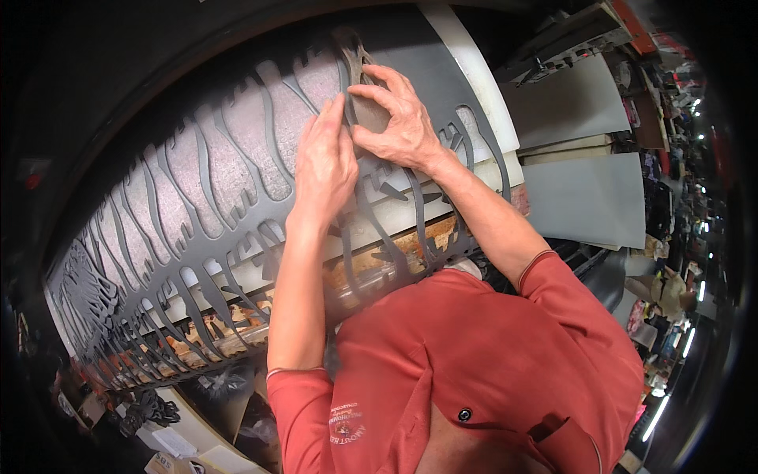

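A dark grey sheet (pixel 430 59) with rows of long curved cut-outs lies over a pale board. Near its far edge stands a brownish metal cutting die (pixel 350 49), narrow and loop-shaped. My right hand (pixel 399 118) has its fingers curled at the die's near right side, gripping it, thumb and forefinger a little apart. Beside it, my left hand (pixel 325 162) reaches in with fingers stretched out and held together, their tips at the die's left edge. Both hands partly cover the die's near end.
Thin strips of the cut sheet (pixel 209 292) hang over the board's near edge. The white board (pixel 474 63) shows along the right. Grey sheets (pixel 588 197) lie stacked farther right. A dark machine part (pixel 158 47) overhangs the far left. Boxes and scraps (pixel 178 434) are below left.
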Motion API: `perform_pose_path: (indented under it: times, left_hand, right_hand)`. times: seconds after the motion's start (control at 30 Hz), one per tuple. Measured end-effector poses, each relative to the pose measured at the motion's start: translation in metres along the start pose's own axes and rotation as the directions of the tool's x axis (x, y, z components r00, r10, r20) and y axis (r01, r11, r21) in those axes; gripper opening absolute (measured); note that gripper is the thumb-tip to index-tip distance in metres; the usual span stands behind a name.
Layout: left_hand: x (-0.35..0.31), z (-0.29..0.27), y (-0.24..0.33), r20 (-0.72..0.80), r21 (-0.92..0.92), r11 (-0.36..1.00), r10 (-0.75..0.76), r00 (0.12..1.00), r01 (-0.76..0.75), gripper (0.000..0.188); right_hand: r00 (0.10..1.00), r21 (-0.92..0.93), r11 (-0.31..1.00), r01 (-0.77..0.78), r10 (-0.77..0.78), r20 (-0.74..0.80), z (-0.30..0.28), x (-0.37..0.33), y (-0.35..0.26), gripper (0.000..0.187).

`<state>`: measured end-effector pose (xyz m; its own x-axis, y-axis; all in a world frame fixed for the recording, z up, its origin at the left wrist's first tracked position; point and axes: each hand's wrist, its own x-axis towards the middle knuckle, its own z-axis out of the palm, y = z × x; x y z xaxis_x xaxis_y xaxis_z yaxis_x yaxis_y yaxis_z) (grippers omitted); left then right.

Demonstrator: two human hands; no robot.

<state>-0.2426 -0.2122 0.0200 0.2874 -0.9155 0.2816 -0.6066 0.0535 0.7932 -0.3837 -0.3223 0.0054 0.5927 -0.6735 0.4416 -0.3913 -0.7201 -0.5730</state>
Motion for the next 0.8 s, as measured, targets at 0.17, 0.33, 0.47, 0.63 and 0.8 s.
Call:
perform_pose_path:
  times: [0.17,0.33,0.47,0.63,0.8]
  left_hand:
    - [-0.005,0.02,-0.008,-0.043,0.339,0.924,0.205,0.978,-0.179,0.047]
    - [-0.001,0.019,-0.008,-0.039,0.37,0.91,0.218,0.975,-0.188,0.039]
    - [0.002,0.016,-0.001,-0.014,0.369,0.915,0.181,0.983,-0.163,0.037]
    - [0.004,0.019,0.02,-0.033,0.394,0.897,0.232,0.972,-0.201,0.042]
    - [0.017,0.053,0.028,0.166,0.272,0.905,0.291,0.942,-0.328,0.046]
  right_hand:
    - [0.966,0.393,0.883,-0.256,0.249,0.07,-0.027,0.011,0.004,0.052]
    - [0.762,0.893,-0.105,-0.438,0.483,0.431,-0.087,0.053,0.02,0.054]
    - [0.783,0.918,-0.096,-0.385,0.493,0.38,-0.087,0.05,0.012,0.054]
    - [0.71,0.92,-0.121,-0.372,0.602,0.366,-0.068,0.041,0.012,0.053]
    - [0.698,0.878,-0.203,-0.434,0.54,0.47,-0.084,0.052,0.024,0.046]
